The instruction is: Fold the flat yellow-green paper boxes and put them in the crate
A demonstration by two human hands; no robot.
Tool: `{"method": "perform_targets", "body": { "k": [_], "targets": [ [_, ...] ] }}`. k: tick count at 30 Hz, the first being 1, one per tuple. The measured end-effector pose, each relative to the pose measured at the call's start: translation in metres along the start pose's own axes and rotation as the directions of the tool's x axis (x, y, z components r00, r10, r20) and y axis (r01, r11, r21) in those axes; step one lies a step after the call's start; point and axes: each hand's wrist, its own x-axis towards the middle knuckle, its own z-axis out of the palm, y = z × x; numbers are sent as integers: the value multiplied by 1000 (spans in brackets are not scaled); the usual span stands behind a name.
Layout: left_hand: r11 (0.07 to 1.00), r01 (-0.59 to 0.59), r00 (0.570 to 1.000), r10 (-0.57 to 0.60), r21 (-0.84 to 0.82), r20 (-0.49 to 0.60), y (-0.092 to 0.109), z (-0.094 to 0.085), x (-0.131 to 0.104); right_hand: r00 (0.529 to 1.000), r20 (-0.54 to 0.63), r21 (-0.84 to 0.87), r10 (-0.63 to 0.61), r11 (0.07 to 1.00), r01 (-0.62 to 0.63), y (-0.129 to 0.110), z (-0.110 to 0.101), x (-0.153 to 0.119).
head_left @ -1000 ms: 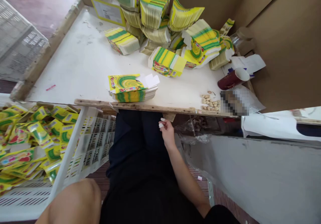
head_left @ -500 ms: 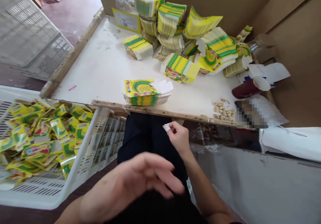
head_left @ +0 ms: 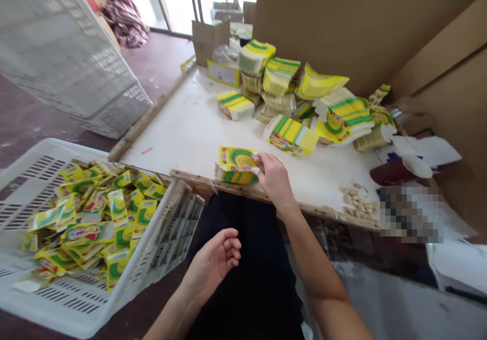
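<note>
Along the edge of the surface [head_left: 175, 132], touching the carton stack [head_left: 236, 163] with right grip [head_left: 274, 180], can't tell if clasping; holding left grip [head_left: 213, 260] empty, half-curled, in open room.

The right hand [head_left: 274, 180] is at the near edge of the white table [head_left: 178, 132], and its white-covered fingertips touch the right end of a stack of yellow and green cartons [head_left: 238, 160]. Whether they grip it, I cannot tell. The left hand [head_left: 216, 261] is nearer, above the dark lap [head_left: 253, 248], with its fingers loosely curled. On the left, a white slotted crate [head_left: 102, 309] contains many small yellow packets [head_left: 117, 208] in a loose heap. At the far side of the table, more carton stacks [head_left: 281, 76] are piled before a brown cardboard wall [head_left: 342, 25]. On the right, a dark red mug [head_left: 391, 172] lies tilted, near some pale, peanut-like pieces [head_left: 357, 203].
</note>
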Motion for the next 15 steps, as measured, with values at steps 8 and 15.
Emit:
{"method": "perform_targets", "body": {
  "k": [8, 15],
  "targets": [
    [839, -520, 853, 503, 160, 137, 10, -3, 45, 976, -218, 318, 6, 946, 65, -13, -6, -26],
    [599, -795, 592, 800, -99, 96, 23, 11, 50, 993, 42, 679, -109, 732, 51, -52, 29, -81]
  ]
}}
